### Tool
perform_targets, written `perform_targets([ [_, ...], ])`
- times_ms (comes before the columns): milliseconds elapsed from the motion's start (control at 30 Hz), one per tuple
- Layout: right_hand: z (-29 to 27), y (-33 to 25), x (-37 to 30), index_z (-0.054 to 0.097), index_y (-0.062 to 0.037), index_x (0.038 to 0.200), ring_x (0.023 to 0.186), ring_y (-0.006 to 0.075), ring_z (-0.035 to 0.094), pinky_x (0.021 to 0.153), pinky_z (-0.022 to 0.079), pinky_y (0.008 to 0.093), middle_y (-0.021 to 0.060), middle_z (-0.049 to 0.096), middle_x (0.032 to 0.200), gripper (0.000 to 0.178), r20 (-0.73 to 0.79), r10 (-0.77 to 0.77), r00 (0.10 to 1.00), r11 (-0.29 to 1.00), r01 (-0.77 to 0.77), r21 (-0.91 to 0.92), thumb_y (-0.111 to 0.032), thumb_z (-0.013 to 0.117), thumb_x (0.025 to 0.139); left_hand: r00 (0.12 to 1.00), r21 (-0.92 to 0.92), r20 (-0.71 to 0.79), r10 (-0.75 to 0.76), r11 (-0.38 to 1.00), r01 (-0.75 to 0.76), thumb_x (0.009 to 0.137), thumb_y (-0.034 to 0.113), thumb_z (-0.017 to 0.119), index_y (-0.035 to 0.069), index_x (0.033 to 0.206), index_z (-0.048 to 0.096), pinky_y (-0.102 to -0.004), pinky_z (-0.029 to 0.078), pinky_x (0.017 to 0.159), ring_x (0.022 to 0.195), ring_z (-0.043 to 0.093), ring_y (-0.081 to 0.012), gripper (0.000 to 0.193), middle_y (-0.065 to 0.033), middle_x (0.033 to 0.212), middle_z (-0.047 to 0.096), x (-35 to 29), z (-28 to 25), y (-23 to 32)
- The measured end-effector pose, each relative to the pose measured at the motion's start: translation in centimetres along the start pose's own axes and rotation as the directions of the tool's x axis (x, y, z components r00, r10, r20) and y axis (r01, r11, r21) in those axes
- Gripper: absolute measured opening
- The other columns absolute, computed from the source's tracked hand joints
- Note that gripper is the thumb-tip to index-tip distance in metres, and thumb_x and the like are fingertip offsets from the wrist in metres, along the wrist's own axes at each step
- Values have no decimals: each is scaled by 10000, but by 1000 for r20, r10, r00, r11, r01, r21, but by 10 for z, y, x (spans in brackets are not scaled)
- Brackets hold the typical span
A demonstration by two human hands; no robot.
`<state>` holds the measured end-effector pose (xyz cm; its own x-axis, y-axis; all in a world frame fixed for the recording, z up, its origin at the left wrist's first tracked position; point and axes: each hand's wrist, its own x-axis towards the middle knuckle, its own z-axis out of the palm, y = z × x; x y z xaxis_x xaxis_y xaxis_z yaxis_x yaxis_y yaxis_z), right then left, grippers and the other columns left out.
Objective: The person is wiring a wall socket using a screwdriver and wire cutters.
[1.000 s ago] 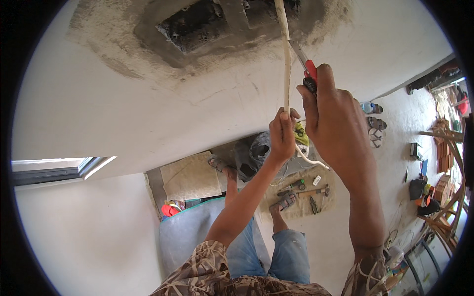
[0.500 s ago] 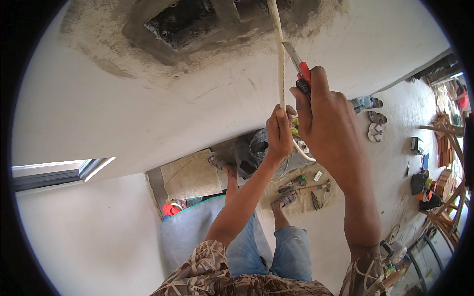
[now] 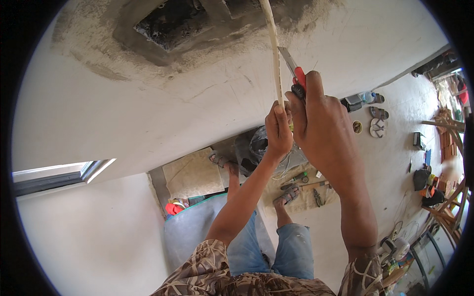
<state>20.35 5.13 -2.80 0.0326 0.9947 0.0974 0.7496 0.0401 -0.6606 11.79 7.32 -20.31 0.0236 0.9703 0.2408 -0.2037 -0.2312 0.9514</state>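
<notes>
A white cable (image 3: 272, 39) comes down from the top of the picture, in front of the wall. My left hand (image 3: 279, 130) is closed around its lower part, thumb laid along it. In my right hand (image 3: 323, 121) is a red and black utility knife (image 3: 299, 78), its blade (image 3: 287, 59) pointing up and left. The blade's tip meets or nearly meets the cable above my left hand. Behind the cable, the wall has a dark rectangular recess (image 3: 170, 24) ringed by rough grey mortar (image 3: 118, 44). The cable's lower end is hidden behind my hands.
Below lies a beige cloth (image 3: 328, 197) with pliers (image 3: 318, 197), a hammer (image 3: 313, 185) and other tools, beside my sandalled foot. A black plastic bag (image 3: 259, 143) sits by the wall. Flip-flops (image 3: 377, 128) and timber (image 3: 444, 130) are at the right; a window (image 3: 54, 175) is at the left.
The view has shifted slightly, and the cable and both hands appear a little further left. The knife blade is still at the cable. The cable's lower loop is now hidden behind my right hand.
</notes>
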Motion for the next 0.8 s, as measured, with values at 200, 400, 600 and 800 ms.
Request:
perform_targets([
  [200, 2, 2, -4, 416, 30, 988, 533, 422, 593, 512, 451, 462, 215, 542, 556, 223, 6, 0, 1000, 1000, 0, 19, -151, 545, 968, 1000, 30, 22, 21, 999, -21, 1062, 324, 314, 29, 823, 450, -285, 286, 532, 613, 342, -96, 404, -2, 661, 391, 1, -1, -9],
  [400, 8, 6, -8, 410, 25, 975, 524, 408, 590, 521, 460, 447, 212, 537, 556, 230, 25, 7, 1000, 1000, -8, 27, -158, 548, 968, 999, 45, 51, 17, 999, -20, 1054, 297, 349, 18, 865, 479, -285, 327, 580, 652, 391, -114, 362, -25, 713, 441, -1, -1, -12],
  [600, 9, 9, -11, 412, 20, 971, 532, 407, 601, 527, 472, 457, 210, 554, 566, 231, 35, 18, 999, 999, -19, 31, -159, 556, 954, 996, 58, 84, 18, 998, -23, 1045, 271, 384, 7, 907, 508, -285, 368, 628, 692, 439, -132, 323, -47, 766, 492, -2, 1, -13],
  [800, 14, 13, -12, 408, -1, 968, 520, 404, 612, 495, 480, 479, 197, 586, 575, 228, 9, -8, 1000, 1000, 8, 21, -174, 554, 939, 994, 72, 108, 15, 997, -23, 1037, 244, 418, -4, 949, 537, -285, 409, 676, 731, 487, -150, 288, -69, 818, 542, -5, 0, -16],
])
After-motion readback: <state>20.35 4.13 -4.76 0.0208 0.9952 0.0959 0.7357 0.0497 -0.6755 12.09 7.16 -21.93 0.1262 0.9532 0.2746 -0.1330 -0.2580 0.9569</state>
